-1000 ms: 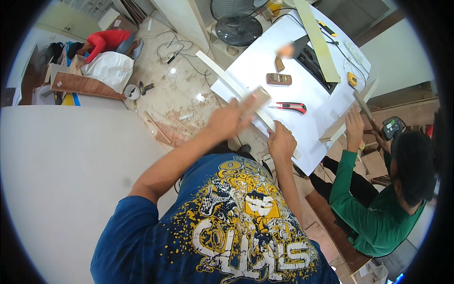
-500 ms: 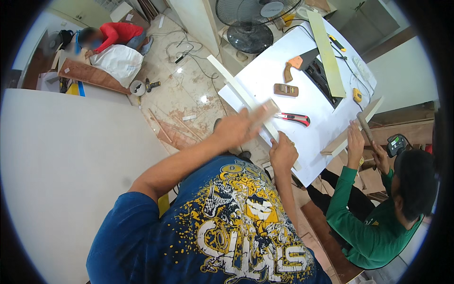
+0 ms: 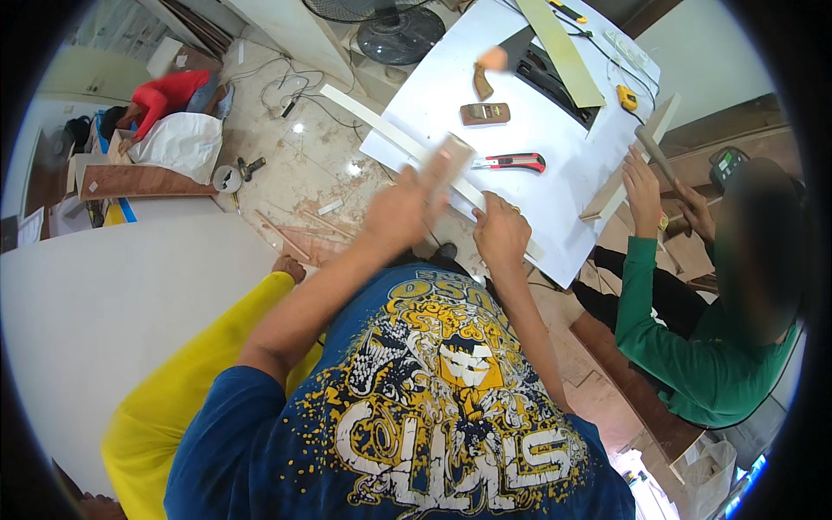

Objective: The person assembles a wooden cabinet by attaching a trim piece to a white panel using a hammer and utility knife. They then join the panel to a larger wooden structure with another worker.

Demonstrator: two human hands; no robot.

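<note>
My left hand is closed around a pale, flat-faced block, blurred by motion, at the edge of a long, narrow whitish strip. The strip lies slantwise over the near left side of a white table, its far end jutting past the edge. My right hand grips the strip near its closer end, thumb on top. Just beyond the hands rests a red and black utility knife. Farther back are a small brown hand plane and a handsaw's wooden handle.
At the right, a co-worker in green holds a hammer beside a board. A yellow-clothed limb reaches in from the lower left. A tape measure and greenish strip lie on the table; a fan stands behind.
The whole view has shifted, so the table sits higher and farther left. The block in my left hand has moved relative to the strip. A yellow-clothed limb has appeared at left.
</note>
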